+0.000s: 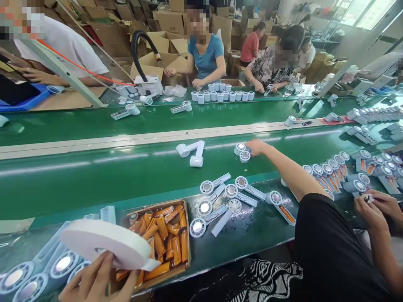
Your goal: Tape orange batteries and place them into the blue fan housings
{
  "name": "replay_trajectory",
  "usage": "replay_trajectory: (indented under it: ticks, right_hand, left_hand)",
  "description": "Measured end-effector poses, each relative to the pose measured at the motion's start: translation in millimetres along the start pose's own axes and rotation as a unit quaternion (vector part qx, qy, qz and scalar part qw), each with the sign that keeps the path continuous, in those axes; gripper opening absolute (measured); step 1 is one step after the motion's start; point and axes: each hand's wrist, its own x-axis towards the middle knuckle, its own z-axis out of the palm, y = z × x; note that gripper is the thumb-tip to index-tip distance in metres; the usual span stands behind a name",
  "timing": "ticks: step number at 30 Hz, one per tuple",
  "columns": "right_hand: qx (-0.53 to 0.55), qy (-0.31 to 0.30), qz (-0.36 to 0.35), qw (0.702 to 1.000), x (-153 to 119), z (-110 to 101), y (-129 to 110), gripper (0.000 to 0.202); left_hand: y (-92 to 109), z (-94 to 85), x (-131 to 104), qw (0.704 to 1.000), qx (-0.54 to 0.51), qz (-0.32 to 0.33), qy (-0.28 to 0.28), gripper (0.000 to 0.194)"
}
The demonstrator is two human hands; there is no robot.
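Observation:
My left hand [100, 281] grips a wide white roll of tape [103, 241] from below; a short loose end sticks out on its right. The roll hangs over a cardboard box [188, 235] of orange-wrapped batteries [162, 228]. My right hand [256, 147], reached far out over the green belt, is closed at two handheld fans [244, 157]; their round heads show and their handles are hidden. Two pale fan bodies [197, 160] lie on the belt to its left. Several open fan housings [231, 191] with bare handles rest on the bench nearer me.
More fan housings [63, 264] lie at the lower left. A fan housing [280, 205] with an orange battery lies on the right. A co-worker's hands [374, 207] handle a small part beside more fans. Other people sit across the belt [94, 174], near rows of fan heads [220, 96].

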Motion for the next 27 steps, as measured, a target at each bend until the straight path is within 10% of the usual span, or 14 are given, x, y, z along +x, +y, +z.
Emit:
replay_trajectory:
  ticks: [7, 13, 16, 27]
  right_hand:
    - [0.003, 0.044, 0.05, 0.998, -153, 8, -38, 0.033]
    - [0.06, 0.095, 0.0, 0.994, -286, 106, -114, 0.047]
    - [0.036, 0.093, 0.026, 0.995, -295, 140, -152, 0.05]
    - [-0.073, 0.231, 0.116, 0.963, -286, 162, -220, 0.022]
  left_hand:
    - [-4, 9.9, 12, 0.989, 0.109, 0.088, -0.037, 0.042]
    - [-7, 10.0, 13, 0.988, 0.062, 0.135, -0.039, 0.045]
    - [-7, 11.3, 10, 0.988, 0.049, 0.136, -0.062, 0.052]
    - [-1, -0.8, -2, 0.989, 0.068, 0.134, 0.0, 0.064]
